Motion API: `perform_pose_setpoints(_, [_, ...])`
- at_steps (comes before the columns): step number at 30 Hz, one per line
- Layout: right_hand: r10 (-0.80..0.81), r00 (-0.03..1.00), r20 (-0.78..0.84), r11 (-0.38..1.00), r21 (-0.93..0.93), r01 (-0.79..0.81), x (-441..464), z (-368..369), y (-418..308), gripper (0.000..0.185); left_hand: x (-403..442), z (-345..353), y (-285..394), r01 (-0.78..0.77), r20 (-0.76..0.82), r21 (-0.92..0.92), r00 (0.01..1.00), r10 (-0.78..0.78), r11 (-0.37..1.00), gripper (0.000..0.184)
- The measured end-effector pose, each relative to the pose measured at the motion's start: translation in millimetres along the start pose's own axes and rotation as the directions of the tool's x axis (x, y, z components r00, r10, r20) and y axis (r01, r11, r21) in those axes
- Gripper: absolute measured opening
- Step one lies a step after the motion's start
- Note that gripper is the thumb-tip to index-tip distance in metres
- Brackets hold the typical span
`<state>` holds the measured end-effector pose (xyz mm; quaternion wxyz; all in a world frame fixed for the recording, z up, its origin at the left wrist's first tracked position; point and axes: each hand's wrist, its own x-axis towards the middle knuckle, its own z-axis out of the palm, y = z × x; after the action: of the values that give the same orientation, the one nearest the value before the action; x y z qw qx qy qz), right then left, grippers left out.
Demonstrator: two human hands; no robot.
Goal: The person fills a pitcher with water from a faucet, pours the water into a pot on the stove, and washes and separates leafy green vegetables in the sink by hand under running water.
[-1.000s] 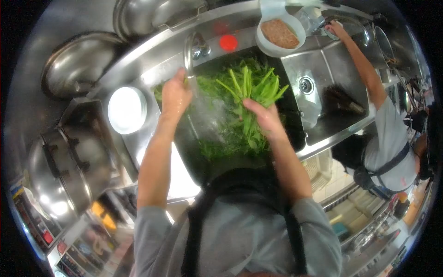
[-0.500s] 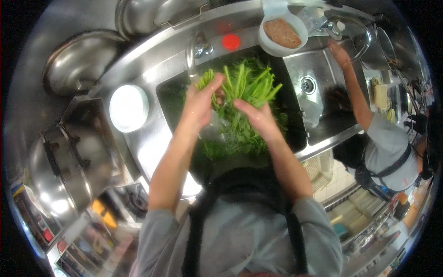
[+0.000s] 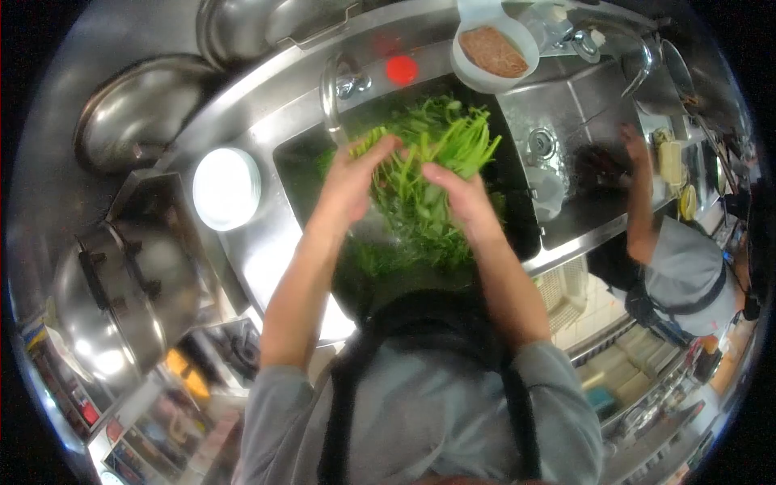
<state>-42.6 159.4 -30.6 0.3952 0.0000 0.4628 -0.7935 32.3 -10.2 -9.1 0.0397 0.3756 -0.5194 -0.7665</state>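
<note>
Both of my hands are over the left sink basin (image 3: 295, 174), under the curved faucet (image 3: 330, 97). My left hand (image 3: 347, 182) is closed round a few green stems near the spout. Close beside it, my right hand (image 3: 459, 194) grips a bunch of leafy greens (image 3: 428, 202), its thumb across the stems. The cut stems point up and to the right, and the leaves hang down toward the basin. More greens lie low in the dark basin. My fingertips are partly hidden by the leaves.
A white container of brownish food (image 3: 491, 52) and a red round object (image 3: 401, 70) stand behind the basin. White stacked plates (image 3: 226, 189) are at the left. Beside me on the right, another person's arm (image 3: 640, 194) reaches over the second basin (image 3: 566, 105).
My left hand has moved right from the faucet to the greens and now holds stems. The bunch in my right hand has shifted and tilted right. The other person's hand has come down lower.
</note>
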Motion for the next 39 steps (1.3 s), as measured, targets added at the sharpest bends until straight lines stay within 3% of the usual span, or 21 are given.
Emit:
perform_pose_setpoints(1, [-0.045,0.999,-0.022,0.999,-0.03,0.044,-3,2,-3,0.041,-4,1,5,0.053,0.023,-0.118,0.998,-0.051,0.992,0.063])
perform_pose_setpoints(5, [-0.022,0.998,0.062,0.999,-0.037,0.024,-6,-10,-14,0.035,16,-20,1,0.105,-0.017,-0.151,0.994,-0.109,0.983,0.051])
perform_pose_setpoints(7, [-0.028,0.996,0.089,0.982,0.191,0.01,-6,-18,-16,0.027,21,-28,5,0.073,-0.041,-0.322,0.995,-0.091,0.944,0.041])
perform_pose_setpoints(8, [-0.029,0.994,0.101,0.953,0.302,-0.002,-6,-21,-16,0.024,21,-29,4,0.071,-0.047,-0.321,0.995,-0.091,0.944,0.041])
perform_pose_setpoints(10, [-0.057,0.995,0.085,0.959,0.282,0.031,-1,-19,-16,0.027,17,-21,8,0.06,-0.06,-0.315,0.995,-0.083,0.947,0.036])
perform_pose_setpoints(12, [-0.041,0.993,-0.111,0.998,-0.047,0.036,3,-11,-14,0.035,20,-13,-6,0.067,-0.007,-0.277,0.997,-0.072,0.959,0.038])
perform_pose_setpoints(13, [-0.12,0.991,-0.06,0.982,-0.156,0.11,7,-4,-10,0.041,22,-10,-12,0.07,0.049,-0.236,0.997,-0.06,0.969,0.04])
perform_pose_setpoints(16, [-0.125,0.99,-0.071,0.979,-0.169,0.111,11,7,8,0.042,21,0,-18,0.099,0.04,-0.199,0.995,-0.093,0.975,0.044])
perform_pose_setpoints(17, [-0.102,0.993,-0.059,0.98,-0.176,0.09,11,5,11,0.043,19,6,-20,0.059,-0.099,-0.147,0.992,-0.074,0.987,0.045])
perform_pose_setpoints(20, [-0.147,0.989,0.002,0.945,-0.295,0.141,9,9,7,0.043,16,11,-23,-0.065,-0.093,-0.25,0.995,0.042,0.966,0.053])
perform_pose_setpoints(24, [-0.198,0.979,0.039,0.891,-0.408,0.197,14,8,15,0.044,3,19,-4,-0.107,-0.068,-0.185,0.993,0.096,0.977,0.061])
perform_pose_setpoints(26, [-0.22,0.974,-0.053,0.898,-0.401,0.181,12,12,7,0.047,-13,26,28,0.005,-0.129,-0.202,0.991,-0.032,0.979,0.041])
perform_pose_setpoints(30, [-0.275,0.942,-0.193,0.942,-0.248,0.224,6,-8,-21,0.053,32,-27,14,0.037,-0.267,-0.108,0.962,-0.065,0.993,0.033])
perform_pose_setpoints(32, [-0.317,0.907,-0.278,0.937,-0.243,0.253,3,-24,-33,0.053,34,-40,20,-0.032,-0.076,-0.112,0.997,0.023,0.993,0.028])
perform_pose_setpoints(37, [-0.323,0.914,-0.245,0.891,-0.404,0.206,0,-29,-35,0.051,35,-22,25,0.077,-0.054,-0.011,0.996,-0.078,0.997,0.03])
perform_pose_setpoints(39, [-0.331,0.93,-0.158,0.832,-0.515,0.208,1,-24,-29,0.046,39,-21,17,-0.097,0.061,0.132,0.994,0.09,0.986,0.032])
